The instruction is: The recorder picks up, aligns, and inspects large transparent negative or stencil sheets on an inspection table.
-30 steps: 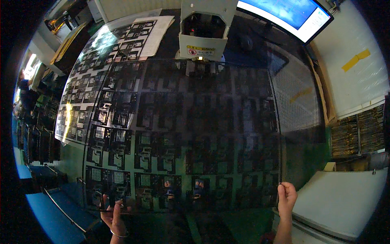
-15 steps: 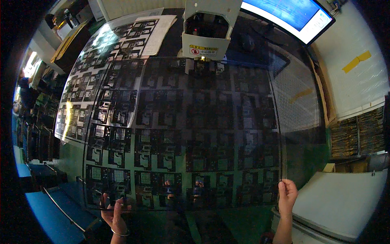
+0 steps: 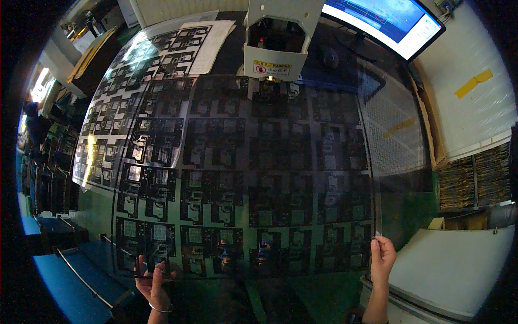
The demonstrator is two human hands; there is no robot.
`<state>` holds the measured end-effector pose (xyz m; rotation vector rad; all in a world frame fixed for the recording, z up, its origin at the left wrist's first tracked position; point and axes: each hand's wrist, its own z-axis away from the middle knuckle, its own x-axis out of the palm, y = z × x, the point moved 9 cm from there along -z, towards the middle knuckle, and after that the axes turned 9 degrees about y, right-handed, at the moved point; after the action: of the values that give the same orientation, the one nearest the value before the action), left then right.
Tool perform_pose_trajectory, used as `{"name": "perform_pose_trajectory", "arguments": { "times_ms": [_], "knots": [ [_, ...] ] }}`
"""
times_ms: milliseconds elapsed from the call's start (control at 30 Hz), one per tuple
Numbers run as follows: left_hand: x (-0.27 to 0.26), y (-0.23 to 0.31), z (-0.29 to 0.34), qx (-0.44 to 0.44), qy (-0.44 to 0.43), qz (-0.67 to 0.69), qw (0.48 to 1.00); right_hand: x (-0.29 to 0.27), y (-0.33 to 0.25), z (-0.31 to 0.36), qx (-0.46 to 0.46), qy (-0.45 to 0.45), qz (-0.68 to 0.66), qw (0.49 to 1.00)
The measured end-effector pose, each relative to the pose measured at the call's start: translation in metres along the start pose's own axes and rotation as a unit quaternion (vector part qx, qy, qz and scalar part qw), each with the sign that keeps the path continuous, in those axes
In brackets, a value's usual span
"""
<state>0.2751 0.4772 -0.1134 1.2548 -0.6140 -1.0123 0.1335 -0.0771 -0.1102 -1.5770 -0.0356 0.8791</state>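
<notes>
A large, clear film sheet (image 3: 209, 197) printed with dark circuit patterns stretches from my hands to a white machine head (image 3: 276, 67). Its far edge lies beneath that head, where a small light glows. My left hand (image 3: 153, 285), with a bracelet at the wrist, grips the near left corner, thumb on top and the other fingers seen through the film. At the near right edge, my right hand (image 3: 382, 257) pinches the border between thumb and fingers. Another patterned film (image 3: 102, 116) lies partly under the left side of the held one.
A lit monitor (image 3: 380, 20) stands at the back right, with a dark mouse (image 3: 327, 56) near it. White paper (image 3: 213, 51) lies at the far left of the table. Blue racks (image 3: 81, 278) stand low on the left, and a white cabinet (image 3: 464, 264) on the right.
The film sheet has shifted slightly to the right. My right hand has moved a little with it. On the monitor, thin lines and a round mark now show.
</notes>
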Motion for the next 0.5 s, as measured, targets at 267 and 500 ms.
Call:
{"name": "perform_pose_trajectory", "arguments": {
  "times_ms": [267, 500],
  "knots": [
    [0.0049, 0.0016, 0.0013, -0.015, -0.014, 0.000, 1.000, -0.0001, -0.0006, -0.0013, -0.018, 0.009, 0.000, 1.000],
    [0.0049, -0.0011, 0.0007, -0.008, 0.000, 0.003, 1.000, -0.0006, -0.0056, -0.0031, -0.019, 0.026, 0.006, 0.999]
  ]
}}
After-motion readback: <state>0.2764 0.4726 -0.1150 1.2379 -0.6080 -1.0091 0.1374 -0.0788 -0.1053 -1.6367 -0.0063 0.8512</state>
